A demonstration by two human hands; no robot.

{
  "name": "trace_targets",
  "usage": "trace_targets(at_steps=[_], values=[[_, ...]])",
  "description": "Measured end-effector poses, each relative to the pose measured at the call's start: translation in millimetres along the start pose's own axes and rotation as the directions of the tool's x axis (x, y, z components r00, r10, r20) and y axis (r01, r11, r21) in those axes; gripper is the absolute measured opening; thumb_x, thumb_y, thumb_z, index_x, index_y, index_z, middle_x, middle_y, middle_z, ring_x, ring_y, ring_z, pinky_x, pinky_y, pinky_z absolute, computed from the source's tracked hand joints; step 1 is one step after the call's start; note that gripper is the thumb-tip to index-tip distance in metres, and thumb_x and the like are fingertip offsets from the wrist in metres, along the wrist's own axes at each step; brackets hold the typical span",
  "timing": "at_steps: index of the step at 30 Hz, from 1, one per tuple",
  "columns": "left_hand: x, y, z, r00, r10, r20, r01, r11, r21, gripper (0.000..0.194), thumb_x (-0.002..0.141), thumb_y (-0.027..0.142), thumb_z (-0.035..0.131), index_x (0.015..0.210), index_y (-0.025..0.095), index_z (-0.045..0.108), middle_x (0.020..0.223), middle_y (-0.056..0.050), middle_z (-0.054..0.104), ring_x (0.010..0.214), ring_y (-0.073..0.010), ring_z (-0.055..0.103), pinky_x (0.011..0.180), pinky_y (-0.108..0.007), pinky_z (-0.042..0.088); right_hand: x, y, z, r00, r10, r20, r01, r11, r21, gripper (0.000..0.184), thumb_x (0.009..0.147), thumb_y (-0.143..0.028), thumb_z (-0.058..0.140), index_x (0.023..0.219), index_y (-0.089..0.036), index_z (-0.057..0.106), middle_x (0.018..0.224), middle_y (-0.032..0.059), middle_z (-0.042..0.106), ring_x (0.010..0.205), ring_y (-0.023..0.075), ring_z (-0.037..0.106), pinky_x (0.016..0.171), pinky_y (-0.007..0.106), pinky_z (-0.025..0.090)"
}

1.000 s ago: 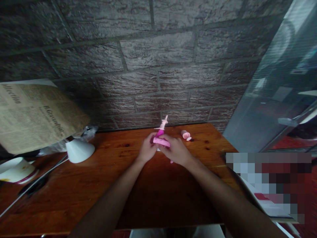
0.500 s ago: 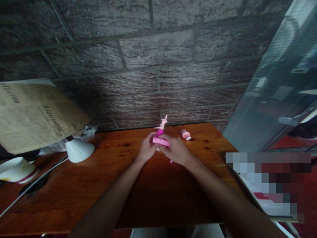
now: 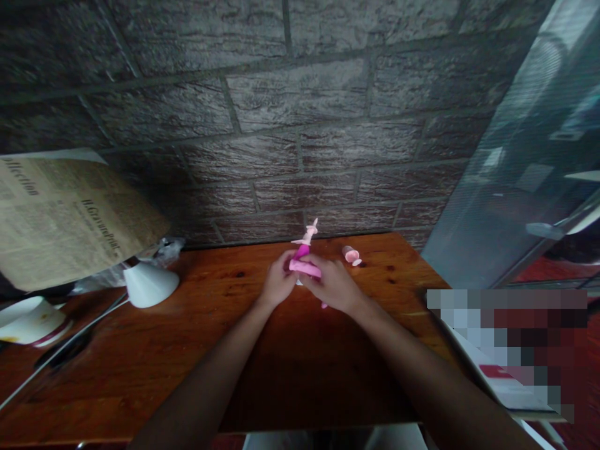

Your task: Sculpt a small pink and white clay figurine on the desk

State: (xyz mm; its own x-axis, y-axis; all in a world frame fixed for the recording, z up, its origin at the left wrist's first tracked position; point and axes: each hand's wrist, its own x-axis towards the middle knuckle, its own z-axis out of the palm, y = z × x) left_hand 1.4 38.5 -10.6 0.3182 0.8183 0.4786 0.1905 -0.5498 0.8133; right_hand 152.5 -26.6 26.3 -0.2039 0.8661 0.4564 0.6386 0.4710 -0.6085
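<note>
My left hand (image 3: 278,279) and my right hand (image 3: 335,285) are closed together around a bright pink toy (image 3: 305,268) above the middle of the wooden table. A pale pink, pointed upper part (image 3: 309,235) sticks up from it toward the wall. My right fingers lie across the near side of the toy, while the left fingers grip its left side. Much of the toy is hidden by the hands. A small pink tip (image 3: 324,305) shows below my right hand. Beyond that hand, a small pale pink cup-shaped piece (image 3: 350,255) lies on its side.
The wooden table (image 3: 187,356) meets a grey brick wall (image 3: 300,137). At left stand a lamp with a newspaper-print shade (image 3: 60,219) and white base (image 3: 150,286), a white cord, and a round white container (image 3: 32,320). A glass panel (image 3: 497,181) rises at right, above a blurred-out patch.
Almost nothing differs. Both hands keep the same grip on the pink toy, and the cup-shaped piece lies where it was.
</note>
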Motion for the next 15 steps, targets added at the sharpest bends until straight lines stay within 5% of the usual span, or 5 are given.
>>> trace_targets(at_steps=[15], values=[[0.4, 4.2, 1.1, 1.000, 0.025, 0.011, -0.025, 0.999, -0.036, 0.027, 0.074, 0.020, 0.058, 0.101, 0.015, 0.063, 0.100, -0.006, 0.072, 0.090, -0.0200, 0.066, 0.081, -0.031, 0.051, 0.3, -1.6, -0.9, 1.000, -0.012, 0.005, 0.013, 1.000, -0.017, 0.029, 0.085, -0.020, 0.059, 0.113, -0.018, 0.065, 0.098, 0.0058, 0.073, 0.082, 0.0181, 0.069, 0.074, 0.027, 0.048]])
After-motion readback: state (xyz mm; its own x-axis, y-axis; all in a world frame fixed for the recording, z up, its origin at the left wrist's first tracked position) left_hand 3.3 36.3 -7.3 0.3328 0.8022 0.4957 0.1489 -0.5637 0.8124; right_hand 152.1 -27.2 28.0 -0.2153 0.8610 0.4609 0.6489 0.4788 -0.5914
